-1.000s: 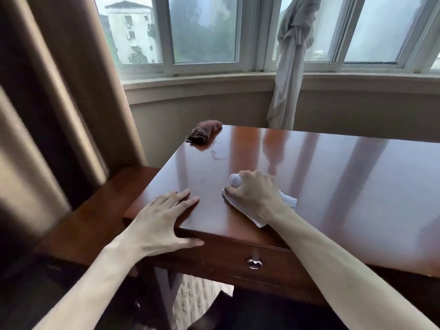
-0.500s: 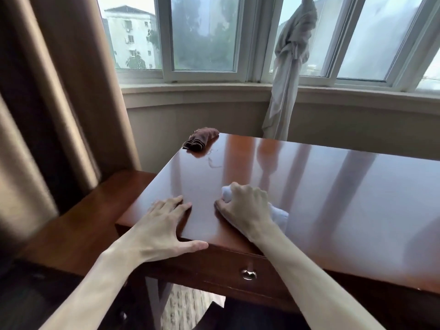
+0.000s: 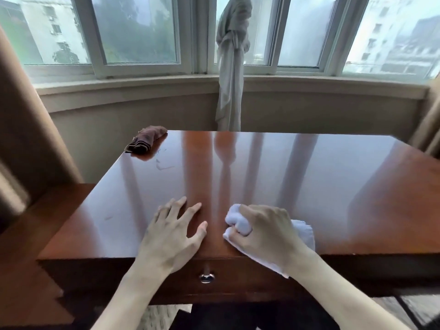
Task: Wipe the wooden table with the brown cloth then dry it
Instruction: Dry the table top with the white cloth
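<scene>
The right hand (image 3: 266,232) is gripping a bunched white cloth (image 3: 301,232) with curled fingers, pressing it onto the glossy reddish-brown wooden worktop (image 3: 273,177) close to the near edge, above the drawer with the round metal knob (image 3: 206,277). Part of the cloth is trailing over that edge. The left hand (image 3: 172,234) is lying flat with fingers spread apart, bracing on the worktop just beside the right one and holding nothing. The crumpled brown cloth (image 3: 146,139) is sitting at the far left corner, well apart from both hands, so the wet wipe looks finished and the drying pass appears to be in hand. A few faint streaks (image 3: 162,164) are showing near the brown cloth. To dry well, the right hand is probably best working in overlapping strokes from the near edge toward those far streaks, spreading the white cloth flatter for more contact and lifting the brown cloth to reach beneath it.
</scene>
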